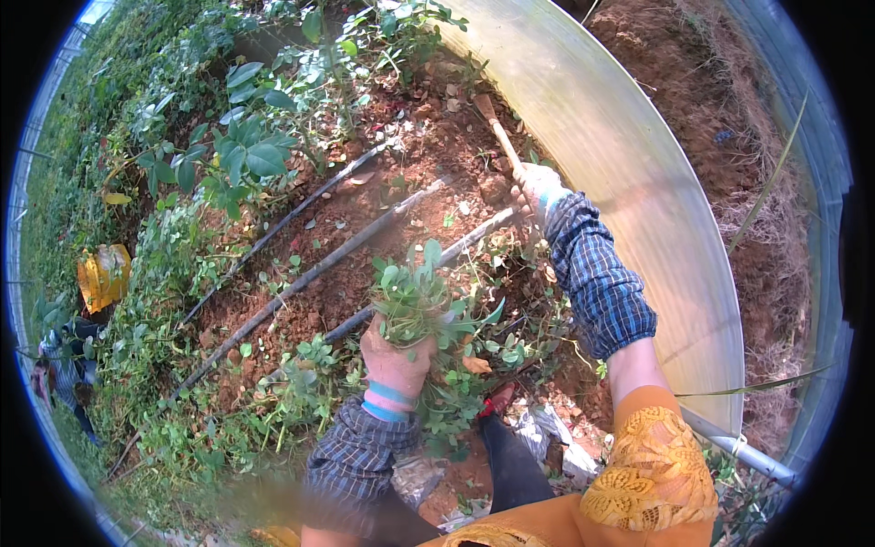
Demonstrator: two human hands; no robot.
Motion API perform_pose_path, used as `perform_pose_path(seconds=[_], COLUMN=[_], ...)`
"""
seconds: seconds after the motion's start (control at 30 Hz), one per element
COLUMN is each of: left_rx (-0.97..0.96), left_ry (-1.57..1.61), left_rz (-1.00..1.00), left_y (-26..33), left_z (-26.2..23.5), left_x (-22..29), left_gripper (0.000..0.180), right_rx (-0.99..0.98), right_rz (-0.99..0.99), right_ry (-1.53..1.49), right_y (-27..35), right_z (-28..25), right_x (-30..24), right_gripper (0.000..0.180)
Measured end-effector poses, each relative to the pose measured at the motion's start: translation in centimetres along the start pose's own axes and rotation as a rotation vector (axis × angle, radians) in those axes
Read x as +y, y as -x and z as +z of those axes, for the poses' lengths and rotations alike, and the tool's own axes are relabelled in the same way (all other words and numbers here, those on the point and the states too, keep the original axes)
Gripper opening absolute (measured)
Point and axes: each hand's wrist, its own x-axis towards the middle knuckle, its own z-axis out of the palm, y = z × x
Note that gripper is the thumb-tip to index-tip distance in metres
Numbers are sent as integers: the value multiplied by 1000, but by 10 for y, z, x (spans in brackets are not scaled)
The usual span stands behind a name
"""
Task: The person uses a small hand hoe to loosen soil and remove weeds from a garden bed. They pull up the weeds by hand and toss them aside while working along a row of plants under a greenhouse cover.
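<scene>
My left hand (pixel 398 361), in a pale pink knit glove with a blue-striped cuff, is closed around a bunch of green weeds (pixel 415 305). The bunch stands up out of the fist above the reddish soil. Further right and forward, my right hand (pixel 538 190), in a light glove, grips a wooden-handled tool (pixel 498 129). The handle slants away toward the upper left; the tool's working end cannot be made out. Dark checked sleeve covers reach up both forearms. Soil and low leaves lie around both hands.
Dark irrigation pipes (pixel 314 272) cross the soil diagonally. Right of the bed curves a pale, translucent plastic sheet (pixel 656 219). Leafy plants (pixel 251 155) grow thickly at left, near a yellow bag (pixel 104 277). Another person (pixel 68 365) is at the far left edge.
</scene>
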Motion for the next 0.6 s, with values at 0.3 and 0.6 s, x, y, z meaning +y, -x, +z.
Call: perform_pose_path(seconds=[0.3,0.6], left_rx=[-138,-359], left_ry=[162,208], left_rz=[-279,-592], left_y=[18,6], left_z=[5,-16], left_x=[-5,11], left_gripper=[40,55], right_rx=[74,-320], right_rz=[-367,119], right_ry=[692,-35], right_y=[-142,83], right_z=[30,-16], right_x=[-29,12], right_gripper=[24,13])
